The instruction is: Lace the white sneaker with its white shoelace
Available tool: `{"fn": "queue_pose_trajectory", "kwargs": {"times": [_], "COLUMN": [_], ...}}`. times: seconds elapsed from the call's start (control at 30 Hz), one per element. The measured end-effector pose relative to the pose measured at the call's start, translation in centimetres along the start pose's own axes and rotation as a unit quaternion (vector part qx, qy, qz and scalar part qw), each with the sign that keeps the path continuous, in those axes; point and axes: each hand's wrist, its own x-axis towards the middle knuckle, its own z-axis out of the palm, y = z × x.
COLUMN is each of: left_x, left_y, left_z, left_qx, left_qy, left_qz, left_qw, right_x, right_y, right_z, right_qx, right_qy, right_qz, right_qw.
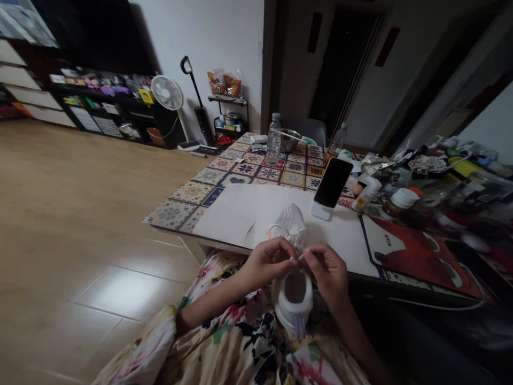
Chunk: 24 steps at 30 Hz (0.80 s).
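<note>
A white shoe (292, 224) lies with its toe on the table's edge and its heel toward me, over my lap. Its dark opening faces up, and a purple tab hangs at the heel. Above the tongue, a thin white shoelace (302, 256) runs between my fingertips. My left hand (274, 259) pinches the lace from the left, thumb and index finger together. From the other side, my right hand (327, 272) has its thumb and index finger closed on the lace. The hands cover the middle of the shoe and most of its lacing.
A white sheet (224, 214) covers part of the patterned table. Beyond the shoe, a phone (333, 183) leans on a white stand. A plastic bottle (274, 140) and metal bowl (289, 141) stand farther back. A red mat (417, 251) and clutter lie at the right.
</note>
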Motion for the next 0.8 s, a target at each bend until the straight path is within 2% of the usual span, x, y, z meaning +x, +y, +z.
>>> {"fn": "queue_pose_trajectory", "kwargs": {"times": [0.1, 0.17, 0.27, 0.37, 0.5, 0.57, 0.63, 0.8], "left_x": [-0.1, -0.1, -0.1, -0.1, 0.0, 0.1, 0.1, 0.4], "left_y": [-0.3, -0.7, -1.0, -0.9, -0.2, -0.2, -0.3, -0.9], "left_z": [-0.2, -0.4, -0.8, -1.2, -1.5, -1.5, -1.5, -1.6], "left_qx": [0.025, 0.042, 0.068, 0.12, 0.158, 0.157, 0.157, 0.15], "left_qy": [0.015, 0.031, 0.039, 0.026, 0.004, 0.012, 0.029, 0.051], "left_qz": [-0.005, -0.003, 0.005, 0.028, 0.06, 0.056, 0.05, 0.024], "left_qw": [1.0, 0.999, 0.997, 0.992, 0.986, 0.986, 0.986, 0.987], "right_x": [0.0, 0.1, 0.4, 0.5, 0.5, 0.4, 0.3, 0.3], "right_y": [0.2, -0.1, -0.7, -0.8, -0.3, -0.2, -0.2, -0.5], "right_z": [0.0, -0.3, -1.0, -1.3, -1.1, -1.0, -0.8, -0.8], "right_qx": [-0.005, -0.064, -0.162, -0.209, -0.161, -0.127, -0.127, -0.21], "right_qy": [0.033, -0.006, -0.074, -0.069, -0.08, -0.113, -0.135, -0.078], "right_qz": [0.009, -0.026, -0.103, -0.141, -0.085, -0.054, -0.054, -0.152], "right_qw": [0.999, 0.998, 0.979, 0.965, 0.98, 0.984, 0.981, 0.963]}}
